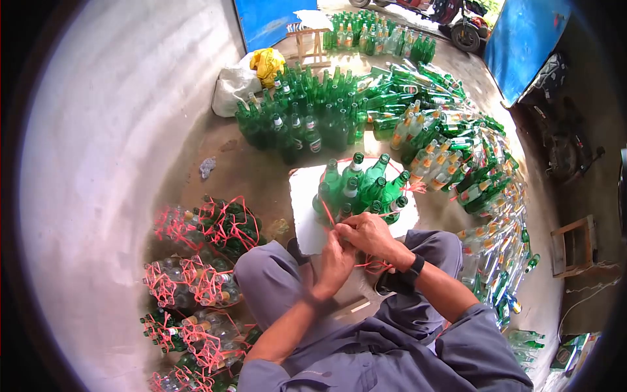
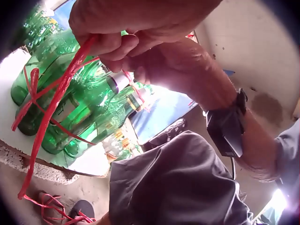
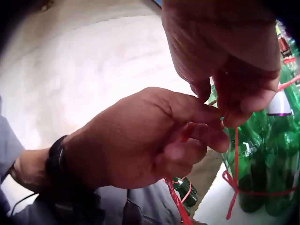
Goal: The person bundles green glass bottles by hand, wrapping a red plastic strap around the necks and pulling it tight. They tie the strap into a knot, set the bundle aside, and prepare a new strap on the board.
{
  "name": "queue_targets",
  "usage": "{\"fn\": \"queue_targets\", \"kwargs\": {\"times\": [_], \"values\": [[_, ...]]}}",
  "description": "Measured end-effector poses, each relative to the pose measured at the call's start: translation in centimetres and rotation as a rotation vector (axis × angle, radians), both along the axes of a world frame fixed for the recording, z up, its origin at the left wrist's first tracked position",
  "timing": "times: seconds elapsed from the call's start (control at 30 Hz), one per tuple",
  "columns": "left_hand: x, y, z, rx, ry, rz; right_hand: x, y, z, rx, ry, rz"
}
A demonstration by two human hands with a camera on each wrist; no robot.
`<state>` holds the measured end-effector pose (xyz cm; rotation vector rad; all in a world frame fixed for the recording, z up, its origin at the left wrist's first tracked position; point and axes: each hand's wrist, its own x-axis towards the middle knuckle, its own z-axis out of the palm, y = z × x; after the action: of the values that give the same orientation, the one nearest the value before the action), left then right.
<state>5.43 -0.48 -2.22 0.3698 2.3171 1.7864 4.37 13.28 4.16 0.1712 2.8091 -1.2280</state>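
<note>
A bundle of green glass bottles [image 1: 362, 189] stands on a white slab [image 1: 304, 196] in front of my knees, wound with red string [image 1: 326, 212]. Both hands meet at the bundle's near edge. My left hand [image 1: 334, 260] pinches the string between curled fingers, and my right hand [image 1: 367, 234] lies over it, also pinching the string. In the left wrist view the left hand [image 2: 126, 23] holds a taut red string [image 2: 51, 108] running down past the bottles [image 2: 79, 112]. In the right wrist view the right hand [image 3: 225, 56] nips the string [image 3: 236, 154] above the left hand [image 3: 140, 140].
Tied bundles of bottles in red string [image 1: 196, 274] lie at my left. Upright green bottles [image 1: 307, 117] crowd the floor behind the slab, and stacked bottles [image 1: 470, 163] curve round on the right. A white sack [image 1: 232, 85], a wooden stool [image 1: 575, 245] and a motorbike [image 1: 464, 26] stand further off.
</note>
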Motion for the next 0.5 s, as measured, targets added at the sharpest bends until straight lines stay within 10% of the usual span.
{"fn": "queue_targets", "kwargs": {"times": [0.5], "values": [[1.4,-1.4,-1.2,-0.013,-0.037,0.008,0.3,-1.2,-3.5,-0.389,-0.157,-0.072]]}}
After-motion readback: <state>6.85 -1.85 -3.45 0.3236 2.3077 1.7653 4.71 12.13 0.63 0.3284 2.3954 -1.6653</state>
